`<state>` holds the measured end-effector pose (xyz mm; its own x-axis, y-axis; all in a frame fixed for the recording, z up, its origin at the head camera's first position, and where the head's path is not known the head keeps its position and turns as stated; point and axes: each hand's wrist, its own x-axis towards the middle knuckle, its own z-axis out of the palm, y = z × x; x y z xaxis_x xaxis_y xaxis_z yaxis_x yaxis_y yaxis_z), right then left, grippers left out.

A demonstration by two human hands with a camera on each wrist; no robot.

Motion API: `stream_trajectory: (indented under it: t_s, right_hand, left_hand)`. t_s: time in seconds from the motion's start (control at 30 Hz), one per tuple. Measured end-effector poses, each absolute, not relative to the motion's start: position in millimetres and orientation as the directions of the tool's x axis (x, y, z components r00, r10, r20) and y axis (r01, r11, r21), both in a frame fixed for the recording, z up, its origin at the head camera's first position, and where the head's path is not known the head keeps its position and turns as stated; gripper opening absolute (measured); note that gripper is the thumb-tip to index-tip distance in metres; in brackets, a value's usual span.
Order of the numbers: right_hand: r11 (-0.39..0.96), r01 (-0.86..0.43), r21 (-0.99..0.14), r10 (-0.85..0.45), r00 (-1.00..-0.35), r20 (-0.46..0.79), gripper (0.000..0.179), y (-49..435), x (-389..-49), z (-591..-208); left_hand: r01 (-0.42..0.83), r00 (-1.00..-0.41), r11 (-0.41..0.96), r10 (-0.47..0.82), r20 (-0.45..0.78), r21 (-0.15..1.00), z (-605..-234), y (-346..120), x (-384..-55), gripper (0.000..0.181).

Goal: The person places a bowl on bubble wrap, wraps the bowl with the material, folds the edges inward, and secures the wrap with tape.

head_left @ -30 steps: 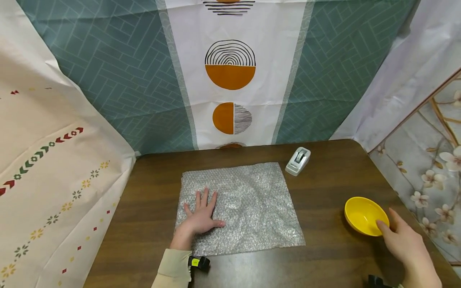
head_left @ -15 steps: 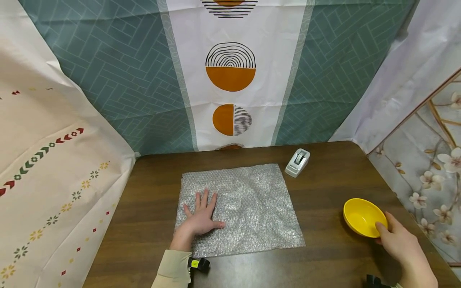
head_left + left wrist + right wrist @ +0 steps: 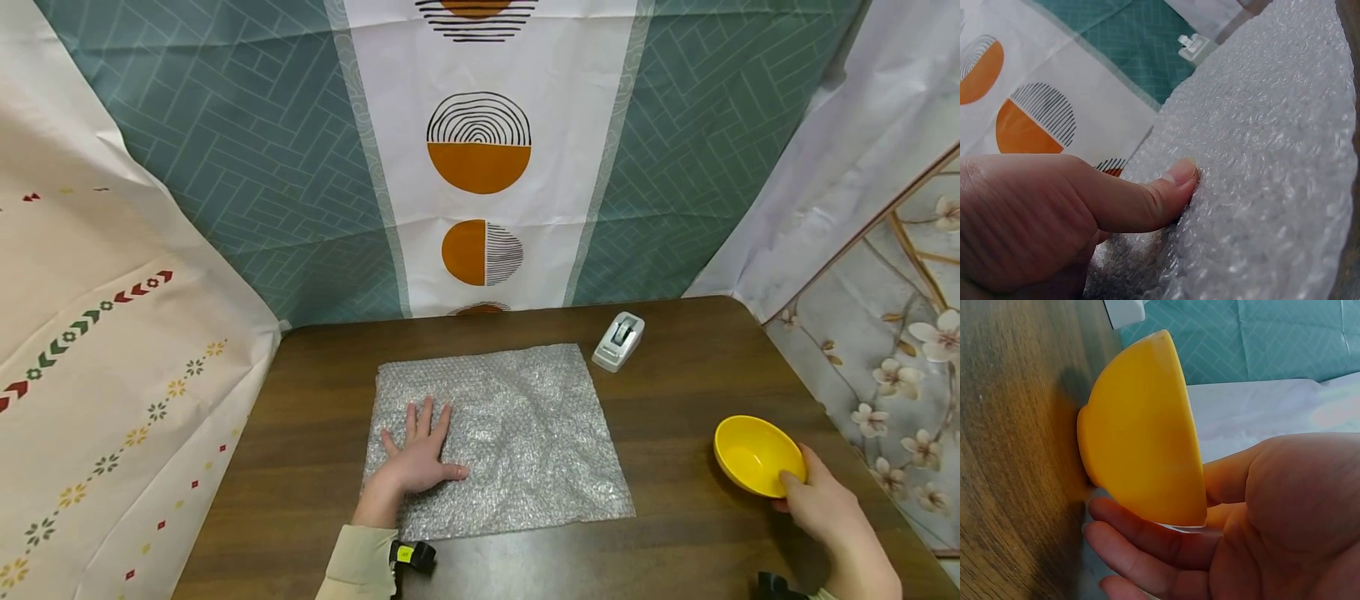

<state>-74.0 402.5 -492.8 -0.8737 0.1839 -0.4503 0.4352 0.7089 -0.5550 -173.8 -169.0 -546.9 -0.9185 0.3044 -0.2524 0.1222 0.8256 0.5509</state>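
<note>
A sheet of bubble wrap (image 3: 525, 442) lies flat on the brown table. My left hand (image 3: 415, 461) rests on its left part, palm down with fingers spread; in the left wrist view the thumb (image 3: 1141, 200) lies against the bubbles. At the right, a yellow bowl (image 3: 756, 454) is held at its near right rim by my right hand (image 3: 832, 508). The thumb hooks over the rim, and the fingers lie under the bowl's side (image 3: 1141, 431). Its foot is close to the tabletop; I cannot tell whether it touches.
A white tape dispenser (image 3: 618, 342) stands behind the wrap's far right corner. Patterned cloths hang behind and along both sides of the table (image 3: 675, 400).
My right hand has closed on the bowl, its fingers slipping under the side, and has shifted slightly left. The left hand stays in place on the bubble wrap.
</note>
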Motion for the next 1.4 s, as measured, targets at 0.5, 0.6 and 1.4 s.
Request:
stream_trajectory:
  t_s: [0.5,0.6,1.4]
  right_hand:
    - [0.643,0.428,-0.635,0.179,-0.890,-0.419,0.067,400.1,-75.9,-491.3]
    - [0.617,0.443,-0.651,0.183,-0.885,-0.429,0.066,399.2,-76.4,-492.1]
    - [0.631,0.319,-0.708,0.098,-0.937,-0.334,0.065,367.1,-90.7,-494.4]
  left_hand:
    - [0.129,-0.913,0.820,0.318,-0.256,0.557,-536.7,-167.2,-176.0,0.115]
    - [0.127,-0.911,0.820,0.319,-0.261,0.558,-535.4,-166.6,-176.1,0.115]
    - [0.138,-0.925,0.825,0.305,-0.226,0.548,-549.6,-169.0,-172.7,0.113]
